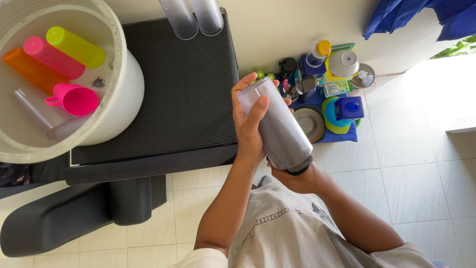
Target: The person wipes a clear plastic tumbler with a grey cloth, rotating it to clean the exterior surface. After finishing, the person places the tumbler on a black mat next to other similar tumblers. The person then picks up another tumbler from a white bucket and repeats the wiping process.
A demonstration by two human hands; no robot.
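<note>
Your left hand (pixel 249 126) wraps the clear tumbler (pixel 277 124) mid-air above the tiled floor (pixel 406 164) while your right hand (pixel 292 177) grips its dark lower end, apparently steadying it for twisting.

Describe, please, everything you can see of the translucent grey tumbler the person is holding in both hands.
The translucent grey plastic tumbler is a tall, smooth cylinder with a paler, closed flat end pointing up and away from the person. It is tilted, its lower end slanting toward the person's chest. The left hand wraps its side, thumb lying along the wall near the top. The right hand is at the lower end, where something dark shows against the rim. It is held in the air above the tiled floor.
</note>
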